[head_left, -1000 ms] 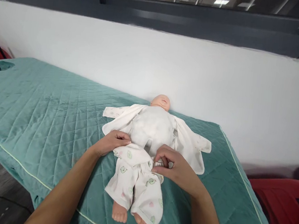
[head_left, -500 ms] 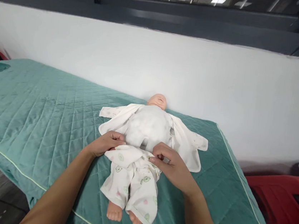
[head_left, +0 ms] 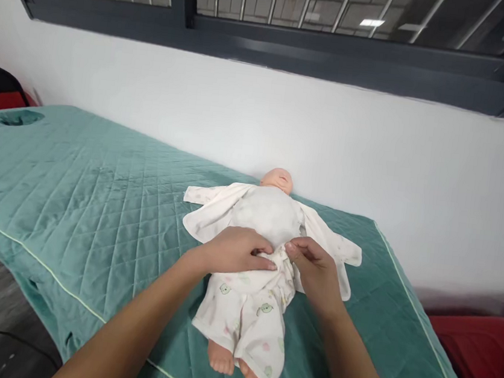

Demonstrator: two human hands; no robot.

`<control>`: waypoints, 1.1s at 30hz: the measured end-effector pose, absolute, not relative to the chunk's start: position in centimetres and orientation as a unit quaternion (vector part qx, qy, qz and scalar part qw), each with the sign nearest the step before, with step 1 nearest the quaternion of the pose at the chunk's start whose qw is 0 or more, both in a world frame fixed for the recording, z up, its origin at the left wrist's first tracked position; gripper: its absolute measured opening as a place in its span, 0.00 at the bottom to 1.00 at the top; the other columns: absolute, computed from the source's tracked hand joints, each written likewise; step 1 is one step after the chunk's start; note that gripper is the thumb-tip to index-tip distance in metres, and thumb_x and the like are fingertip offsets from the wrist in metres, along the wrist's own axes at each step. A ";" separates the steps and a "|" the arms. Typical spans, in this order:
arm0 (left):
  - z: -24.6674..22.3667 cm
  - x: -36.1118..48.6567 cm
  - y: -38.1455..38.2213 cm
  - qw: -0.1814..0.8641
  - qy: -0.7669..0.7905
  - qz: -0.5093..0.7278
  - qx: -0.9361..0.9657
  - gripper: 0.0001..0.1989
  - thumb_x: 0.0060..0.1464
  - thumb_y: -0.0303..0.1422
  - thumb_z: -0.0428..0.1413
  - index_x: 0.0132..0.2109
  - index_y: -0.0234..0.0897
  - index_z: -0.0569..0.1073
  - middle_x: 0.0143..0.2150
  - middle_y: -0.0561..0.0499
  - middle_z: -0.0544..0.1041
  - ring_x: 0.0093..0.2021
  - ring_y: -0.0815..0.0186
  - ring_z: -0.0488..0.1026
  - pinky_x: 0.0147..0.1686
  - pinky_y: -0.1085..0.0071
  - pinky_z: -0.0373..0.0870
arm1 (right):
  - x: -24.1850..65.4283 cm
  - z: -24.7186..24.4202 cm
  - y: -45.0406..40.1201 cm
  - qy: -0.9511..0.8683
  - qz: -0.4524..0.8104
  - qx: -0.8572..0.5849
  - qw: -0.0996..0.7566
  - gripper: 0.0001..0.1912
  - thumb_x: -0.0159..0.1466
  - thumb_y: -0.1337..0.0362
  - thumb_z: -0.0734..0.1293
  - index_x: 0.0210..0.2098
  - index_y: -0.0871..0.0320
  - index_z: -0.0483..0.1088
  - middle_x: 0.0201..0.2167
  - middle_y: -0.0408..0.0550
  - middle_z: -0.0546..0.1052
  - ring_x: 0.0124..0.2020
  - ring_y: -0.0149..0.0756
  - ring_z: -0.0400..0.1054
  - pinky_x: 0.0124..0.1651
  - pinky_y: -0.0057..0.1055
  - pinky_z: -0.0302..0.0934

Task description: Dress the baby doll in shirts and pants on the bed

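A baby doll (head_left: 277, 178) lies on its back, head toward the wall, with a white cloth torso and bare feet. It wears printed white baby pants (head_left: 247, 310), and a white baby jacket (head_left: 212, 218) lies spread open under it. Across the front of the waist reaches my left hand (head_left: 242, 251), its thumb and fingers closed on the waistband near the middle. My right hand (head_left: 315, 269) pinches the bunched waistband at the doll's right-hand side in the view. Part of the waistband is hidden behind my fingers.
A green quilted bed cover (head_left: 108, 209) lies under the doll, with a hole (head_left: 20, 117) at the far left. The white wall (head_left: 189, 103) and dark window frame (head_left: 339, 65) stand behind. A red chair (head_left: 478, 360) is at the right, beside the bed.
My left hand has moved from the left side of the waistband to its middle, near my right hand. The waistband is now bunched up higher between them. The camera view has shifted slightly.
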State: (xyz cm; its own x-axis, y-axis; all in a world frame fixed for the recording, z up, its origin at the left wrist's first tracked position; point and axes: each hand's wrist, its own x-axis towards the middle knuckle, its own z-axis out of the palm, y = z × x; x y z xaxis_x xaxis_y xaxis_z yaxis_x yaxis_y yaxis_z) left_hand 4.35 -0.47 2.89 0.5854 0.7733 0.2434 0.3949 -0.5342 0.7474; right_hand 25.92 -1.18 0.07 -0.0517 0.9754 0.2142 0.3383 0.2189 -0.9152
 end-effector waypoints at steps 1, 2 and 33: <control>3.1 4.4 -0.2 0.346 0.358 0.281 0.821 0.13 0.54 0.45 0.59 0.32 0.39 0.74 0.27 0.54 0.71 0.29 0.66 0.64 0.29 0.70 0.55 | 26.0 0.4 -0.8 -0.637 0.364 -0.517 0.441 0.14 0.60 0.51 0.69 0.29 0.56 0.71 0.23 0.41 0.68 0.27 0.32 0.60 0.32 0.30 0.55; 3.1 4.2 0.1 0.369 0.366 0.286 0.805 0.14 0.53 0.44 0.59 0.31 0.39 0.72 0.27 0.55 0.69 0.28 0.68 0.63 0.27 0.71 0.54 | 26.1 0.7 -0.3 -0.641 0.378 -0.514 0.427 0.15 0.59 0.50 0.70 0.29 0.56 0.70 0.22 0.40 0.67 0.26 0.31 0.58 0.31 0.29 0.54; -3.2 -1.3 4.3 0.660 0.366 0.364 0.546 0.19 0.44 0.43 0.66 0.37 0.32 0.77 0.29 0.52 0.71 0.26 0.73 0.63 0.23 0.76 0.54 | 30.6 -1.8 2.0 -0.632 0.531 -0.485 0.288 0.16 0.60 0.52 0.70 0.36 0.56 0.63 0.28 0.39 0.69 0.28 0.29 0.60 0.30 0.27 0.53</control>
State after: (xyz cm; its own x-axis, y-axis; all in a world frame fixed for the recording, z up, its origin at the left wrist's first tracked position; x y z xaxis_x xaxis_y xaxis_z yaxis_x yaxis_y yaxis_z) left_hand -1.31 4.28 -3.21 0.4676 0.8799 -0.0848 -0.0810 0.1382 0.9871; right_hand 30.60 2.00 -1.82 -0.3627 0.9196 -0.1510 0.3079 -0.0347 -0.9508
